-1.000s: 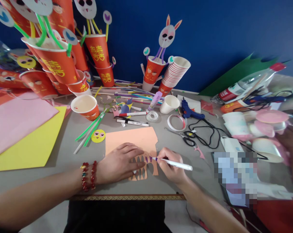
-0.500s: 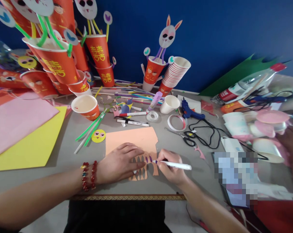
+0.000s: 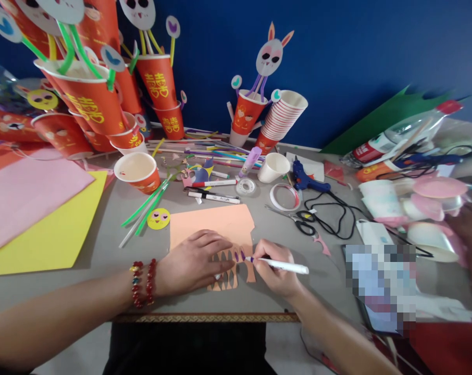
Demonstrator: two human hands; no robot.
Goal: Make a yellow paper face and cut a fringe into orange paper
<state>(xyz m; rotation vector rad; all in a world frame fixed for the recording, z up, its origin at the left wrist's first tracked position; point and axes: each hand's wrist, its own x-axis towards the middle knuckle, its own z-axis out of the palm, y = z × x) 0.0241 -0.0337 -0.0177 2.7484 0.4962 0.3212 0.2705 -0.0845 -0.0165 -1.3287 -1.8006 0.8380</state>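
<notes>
An orange sheet of paper [image 3: 212, 219] lies flat near the table's front edge, with several pointed oval holes cut along its lower part. My left hand [image 3: 195, 260] rests flat on it with the fingers spread. In my right hand [image 3: 273, 263] is a white marker [image 3: 286, 266], held like a pen. Its purple tip touches or hovers just over the paper, beside two small purple-filled ovals drawn there. A round yellow face cutout [image 3: 158, 219] lies left of the sheet.
Behind the paper lie capped markers [image 3: 214, 197], a tape roll [image 3: 285, 197], scissors [image 3: 298, 220] and a blue glue gun [image 3: 308, 177]. Decorated red cups [image 3: 158, 83] stand at the back left. A phone [image 3: 372, 291], partly blurred out, lies right. Another person's hand [image 3: 464, 229] shows at the right edge.
Almost nothing differs. Both my hands, the marker and the orange paper stay where they were; the view has shifted very slightly.
</notes>
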